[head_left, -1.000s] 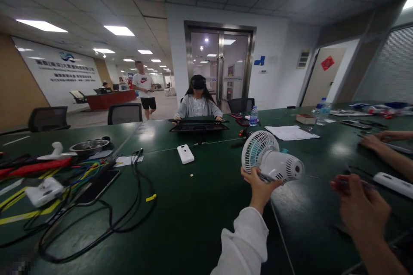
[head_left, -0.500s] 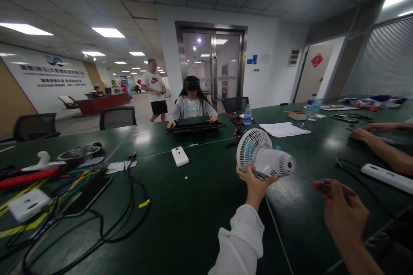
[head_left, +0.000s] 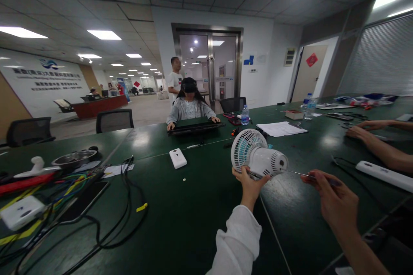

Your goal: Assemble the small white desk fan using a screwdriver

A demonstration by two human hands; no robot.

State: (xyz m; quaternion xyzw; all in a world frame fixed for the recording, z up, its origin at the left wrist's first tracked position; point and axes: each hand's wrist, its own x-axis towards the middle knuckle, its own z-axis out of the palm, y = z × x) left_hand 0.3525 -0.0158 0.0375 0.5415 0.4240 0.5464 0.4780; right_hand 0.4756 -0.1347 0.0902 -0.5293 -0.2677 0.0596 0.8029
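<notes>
A small white fan (head_left: 263,161) with a round slatted grille is held up above the green table, its rear housing turned toward the right. My left hand (head_left: 250,187) is closed around its underside, thumb along the housing. In my right hand (head_left: 337,197) is a screwdriver (head_left: 295,173), pinched near its handle, which the fingers mostly hide. Its thin metal shaft points left, and the tip meets or nearly meets the round rear end of the fan; exact contact cannot be made out.
A white box-shaped device (head_left: 177,158) lies left of the fan. Black cables (head_left: 129,206) and a metal bowl (head_left: 75,157) are at left. Beyond the fan stand papers (head_left: 281,129) and a water bottle (head_left: 245,115). Another person's hands (head_left: 361,133) rest at right; a seated person (head_left: 190,107) faces me.
The view has shifted slightly, so the fan and both hands sit a little further left. The screwdriver stays at the fan's rear. A walking person has moved right, behind the seated person.
</notes>
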